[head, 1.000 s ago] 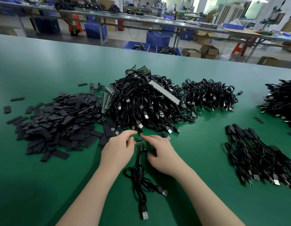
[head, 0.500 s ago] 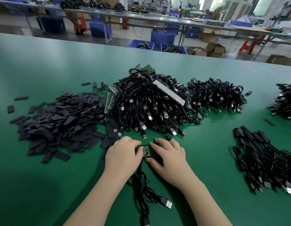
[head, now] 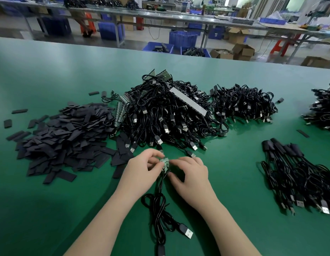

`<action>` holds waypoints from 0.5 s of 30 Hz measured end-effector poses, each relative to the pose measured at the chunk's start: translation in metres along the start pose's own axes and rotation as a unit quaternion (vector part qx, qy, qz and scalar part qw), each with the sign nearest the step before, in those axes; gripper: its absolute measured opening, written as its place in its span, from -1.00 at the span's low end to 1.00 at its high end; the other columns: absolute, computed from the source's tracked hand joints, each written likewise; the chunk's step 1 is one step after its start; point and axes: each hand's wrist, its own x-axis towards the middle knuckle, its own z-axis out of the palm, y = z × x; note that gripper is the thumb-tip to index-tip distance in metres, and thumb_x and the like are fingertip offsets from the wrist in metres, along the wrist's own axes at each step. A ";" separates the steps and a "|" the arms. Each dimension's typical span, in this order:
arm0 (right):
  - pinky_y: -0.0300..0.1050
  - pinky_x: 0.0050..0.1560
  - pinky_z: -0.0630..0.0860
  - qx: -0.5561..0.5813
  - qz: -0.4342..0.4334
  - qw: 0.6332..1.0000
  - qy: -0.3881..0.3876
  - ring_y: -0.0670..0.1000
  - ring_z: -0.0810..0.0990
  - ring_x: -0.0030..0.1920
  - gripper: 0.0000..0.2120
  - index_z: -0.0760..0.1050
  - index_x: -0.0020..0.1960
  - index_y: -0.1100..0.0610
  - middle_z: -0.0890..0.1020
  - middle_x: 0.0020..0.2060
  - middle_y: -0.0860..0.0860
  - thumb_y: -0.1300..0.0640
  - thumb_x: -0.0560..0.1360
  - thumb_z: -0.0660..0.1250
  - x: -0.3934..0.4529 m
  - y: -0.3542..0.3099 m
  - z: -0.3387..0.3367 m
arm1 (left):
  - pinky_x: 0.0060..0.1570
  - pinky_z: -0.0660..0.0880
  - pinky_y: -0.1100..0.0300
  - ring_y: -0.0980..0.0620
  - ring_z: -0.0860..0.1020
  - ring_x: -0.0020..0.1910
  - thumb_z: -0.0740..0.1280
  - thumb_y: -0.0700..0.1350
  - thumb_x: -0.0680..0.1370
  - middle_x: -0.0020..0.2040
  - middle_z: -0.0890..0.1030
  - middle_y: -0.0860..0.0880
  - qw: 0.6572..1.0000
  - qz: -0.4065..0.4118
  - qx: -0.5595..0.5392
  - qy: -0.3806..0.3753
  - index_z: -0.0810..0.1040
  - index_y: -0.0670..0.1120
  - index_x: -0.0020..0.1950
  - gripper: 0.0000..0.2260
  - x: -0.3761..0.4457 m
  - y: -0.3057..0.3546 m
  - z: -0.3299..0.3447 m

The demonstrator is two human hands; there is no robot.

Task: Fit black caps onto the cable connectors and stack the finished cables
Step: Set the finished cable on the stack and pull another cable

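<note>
The green surface (head: 49,74) carried, at centre, a big heap of uncapped cables (head: 166,115). Left of it lay the caps (head: 64,137), flat black strips pointing every way. At right, the capped cables (head: 297,172) lay roughly parallel, capped ends away, plugs near. Just in front of the heap, the left hand (head: 142,170) and right hand (head: 190,176) pinched a small green board (head: 165,163) between curled fingertips. Its long axis ran away from the person, and its cable (head: 158,206) trailed back toward them, looped, one plug cut off by the bottom edge. Fingers hid the board's edges.
</note>
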 end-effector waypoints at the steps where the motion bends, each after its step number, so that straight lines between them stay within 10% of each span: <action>1: -0.14 0.24 0.32 0.049 0.002 0.999 0.012 -0.09 0.44 0.19 -0.74 0.59 0.22 -0.12 0.59 0.08 -0.28 0.01 0.53 0.36 -0.001 -0.001 -0.001 | -0.08 0.50 0.32 0.33 0.59 -0.13 0.40 -0.05 0.53 -0.14 0.62 0.31 0.999 0.004 -0.043 0.002 0.53 0.23 -0.03 -0.84 0.000 0.001 0.001; 7: -0.35 -0.12 0.51 0.352 0.110 0.924 0.097 -0.19 0.65 -0.17 -0.86 0.66 -0.07 -0.14 0.70 -0.20 -0.20 0.12 0.52 0.43 -0.002 -0.009 -0.007 | -0.06 0.52 0.40 0.24 0.65 -0.05 0.44 -0.13 0.51 -0.09 0.66 0.24 0.986 0.040 -0.159 0.001 0.54 0.27 0.05 -0.71 -0.003 0.006 0.005; 15: -0.25 -0.13 0.59 0.412 0.137 0.896 0.095 -0.06 0.69 -0.22 -0.93 0.70 -0.09 0.06 0.73 -0.25 -0.04 0.21 0.47 0.49 -0.003 -0.009 -0.011 | -0.12 0.52 0.43 0.19 0.67 -0.11 0.53 -0.14 0.43 -0.15 0.71 0.15 0.978 0.019 -0.205 -0.023 0.67 0.31 -0.16 -0.70 -0.003 0.008 0.007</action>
